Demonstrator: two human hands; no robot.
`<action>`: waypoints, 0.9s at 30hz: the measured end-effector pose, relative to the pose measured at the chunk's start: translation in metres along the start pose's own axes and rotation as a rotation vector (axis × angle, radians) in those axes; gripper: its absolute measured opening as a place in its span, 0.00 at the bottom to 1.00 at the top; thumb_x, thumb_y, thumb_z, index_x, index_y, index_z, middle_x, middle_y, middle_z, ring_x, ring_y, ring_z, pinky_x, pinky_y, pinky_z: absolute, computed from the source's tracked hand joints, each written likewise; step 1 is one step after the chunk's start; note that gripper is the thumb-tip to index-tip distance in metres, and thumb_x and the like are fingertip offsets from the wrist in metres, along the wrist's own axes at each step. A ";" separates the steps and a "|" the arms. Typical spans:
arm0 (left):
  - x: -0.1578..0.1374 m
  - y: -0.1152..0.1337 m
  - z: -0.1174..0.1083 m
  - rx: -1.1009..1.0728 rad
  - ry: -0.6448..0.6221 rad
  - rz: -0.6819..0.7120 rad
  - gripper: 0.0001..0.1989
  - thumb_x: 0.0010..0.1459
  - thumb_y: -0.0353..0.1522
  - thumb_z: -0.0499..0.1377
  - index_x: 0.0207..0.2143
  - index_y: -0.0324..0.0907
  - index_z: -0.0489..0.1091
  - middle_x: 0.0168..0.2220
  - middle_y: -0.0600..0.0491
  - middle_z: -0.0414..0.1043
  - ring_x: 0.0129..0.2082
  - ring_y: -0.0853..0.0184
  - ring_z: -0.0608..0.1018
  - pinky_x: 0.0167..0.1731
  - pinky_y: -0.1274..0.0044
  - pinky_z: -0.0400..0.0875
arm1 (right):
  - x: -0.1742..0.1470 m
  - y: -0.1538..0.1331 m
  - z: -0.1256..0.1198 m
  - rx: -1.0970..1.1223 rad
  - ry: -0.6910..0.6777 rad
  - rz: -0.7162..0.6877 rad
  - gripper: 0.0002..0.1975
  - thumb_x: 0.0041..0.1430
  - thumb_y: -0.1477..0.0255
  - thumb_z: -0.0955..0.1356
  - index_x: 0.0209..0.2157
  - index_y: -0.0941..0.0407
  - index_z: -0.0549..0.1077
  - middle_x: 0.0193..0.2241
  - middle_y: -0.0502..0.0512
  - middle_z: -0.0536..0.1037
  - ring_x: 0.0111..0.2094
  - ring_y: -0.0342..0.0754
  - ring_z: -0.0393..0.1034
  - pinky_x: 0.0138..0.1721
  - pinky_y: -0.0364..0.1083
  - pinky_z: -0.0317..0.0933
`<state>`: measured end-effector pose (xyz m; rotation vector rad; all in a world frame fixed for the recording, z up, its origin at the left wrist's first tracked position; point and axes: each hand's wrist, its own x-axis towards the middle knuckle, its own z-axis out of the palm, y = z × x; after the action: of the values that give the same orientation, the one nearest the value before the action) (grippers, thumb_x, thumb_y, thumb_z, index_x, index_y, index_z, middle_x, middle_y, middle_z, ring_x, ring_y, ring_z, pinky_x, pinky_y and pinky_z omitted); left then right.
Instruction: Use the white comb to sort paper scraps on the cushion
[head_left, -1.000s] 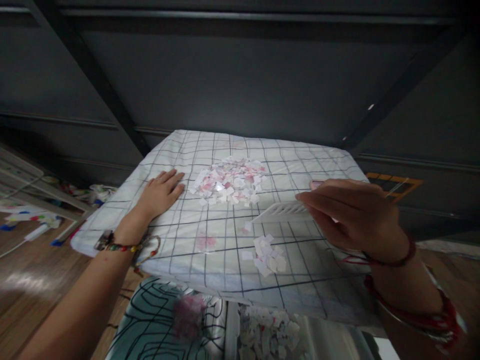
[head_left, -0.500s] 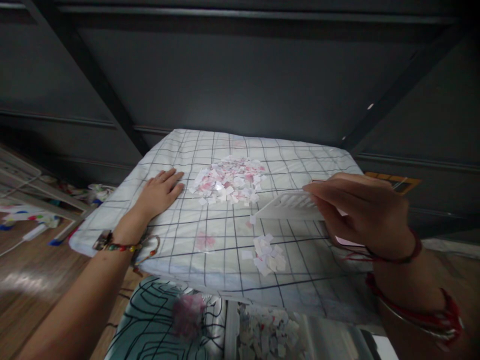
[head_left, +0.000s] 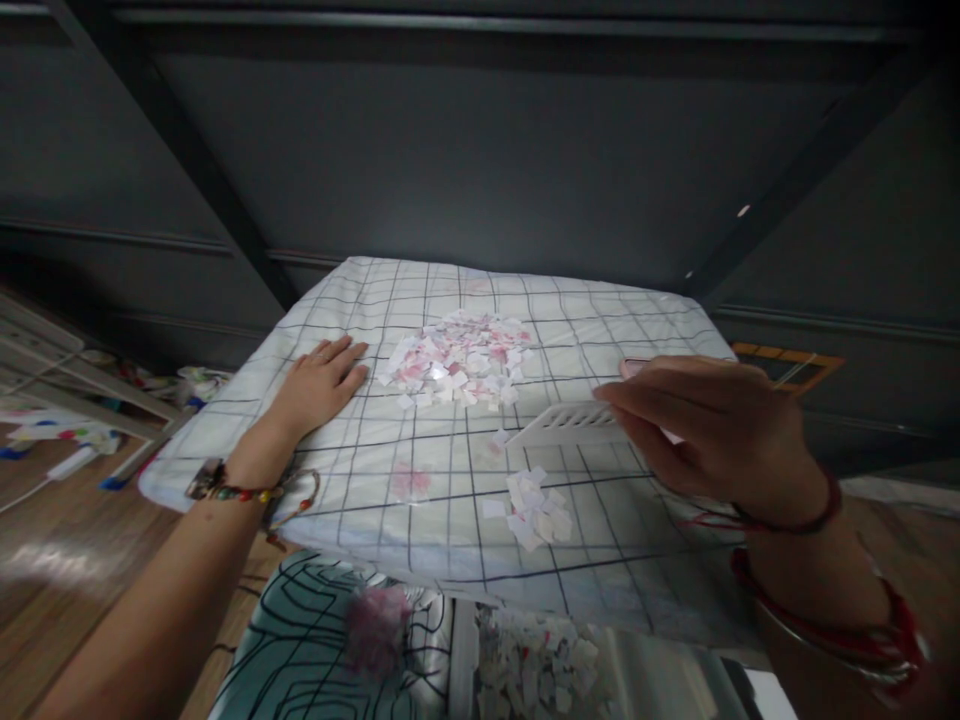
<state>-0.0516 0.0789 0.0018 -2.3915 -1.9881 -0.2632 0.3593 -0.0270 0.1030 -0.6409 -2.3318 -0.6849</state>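
Observation:
My left hand [head_left: 319,385] lies flat on the checked cloth with its fingers stretched out, to the left of a large heap of small white and pink paper pieces [head_left: 457,365]. My right hand [head_left: 697,425] pinches a white slotted plastic strip [head_left: 574,425] over the right part of the cloth. The strip's pointed end is down near the cloth, close to a single small paper piece [head_left: 499,438]. Nearer to me sits a small pile of white paper pieces [head_left: 536,510]. Under my right hand, a flat pink-edged object [head_left: 634,367] is mostly hidden.
The checked cloth [head_left: 330,520] covers a small table against a dark panelled wall [head_left: 465,150]. Below its front edge are a container of paper bits [head_left: 532,665], a teal patterned cloth [head_left: 300,640] and a blurred pink bundle [head_left: 377,625]. A white rack [head_left: 142,430] stands left.
My right hand has shifted slightly left and tilted the strip lower. The small paper piece at the strip's tip now lies just beside it. My left hand has stayed put.

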 end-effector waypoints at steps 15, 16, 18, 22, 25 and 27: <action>0.001 -0.004 0.003 -0.029 0.005 0.015 0.29 0.71 0.44 0.45 0.69 0.48 0.65 0.72 0.47 0.63 0.73 0.51 0.62 0.69 0.55 0.60 | 0.002 -0.001 0.001 0.031 0.004 -0.028 0.07 0.66 0.81 0.67 0.41 0.54 0.72 0.24 0.47 0.78 0.23 0.45 0.69 0.23 0.48 0.62; 0.001 -0.004 0.002 -0.029 -0.005 0.014 0.29 0.71 0.45 0.44 0.69 0.48 0.65 0.72 0.46 0.62 0.73 0.50 0.62 0.69 0.55 0.60 | 0.004 -0.004 0.003 0.034 0.017 -0.043 0.07 0.66 0.82 0.67 0.42 0.56 0.72 0.25 0.48 0.78 0.24 0.45 0.69 0.24 0.48 0.63; 0.000 -0.003 0.001 -0.022 -0.025 0.007 0.30 0.71 0.46 0.44 0.69 0.47 0.64 0.73 0.46 0.60 0.74 0.51 0.61 0.69 0.56 0.60 | 0.006 -0.008 0.005 0.038 0.052 -0.064 0.08 0.64 0.83 0.68 0.43 0.58 0.73 0.26 0.50 0.80 0.25 0.46 0.71 0.25 0.49 0.64; -0.001 0.002 -0.004 -0.011 -0.053 -0.018 0.30 0.72 0.45 0.43 0.70 0.44 0.63 0.74 0.45 0.57 0.74 0.50 0.60 0.71 0.57 0.58 | -0.001 -0.005 0.000 0.027 0.098 -0.017 0.10 0.63 0.82 0.69 0.43 0.55 0.75 0.29 0.50 0.82 0.29 0.47 0.75 0.31 0.48 0.70; -0.001 0.003 -0.005 -0.012 -0.057 -0.014 0.30 0.72 0.44 0.44 0.70 0.42 0.63 0.74 0.43 0.57 0.74 0.48 0.60 0.70 0.55 0.58 | -0.005 0.000 -0.005 -0.001 0.076 0.008 0.09 0.65 0.81 0.69 0.43 0.53 0.74 0.29 0.50 0.82 0.29 0.48 0.75 0.32 0.49 0.71; 0.000 0.002 -0.005 -0.011 -0.047 -0.009 0.30 0.72 0.44 0.44 0.70 0.43 0.63 0.74 0.44 0.58 0.74 0.49 0.61 0.70 0.55 0.59 | -0.004 0.001 -0.006 0.007 0.034 -0.008 0.08 0.66 0.80 0.68 0.42 0.53 0.73 0.27 0.49 0.80 0.27 0.47 0.73 0.28 0.49 0.69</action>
<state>-0.0498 0.0775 0.0064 -2.4182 -2.0224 -0.2207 0.3646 -0.0310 0.1048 -0.6125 -2.3059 -0.6854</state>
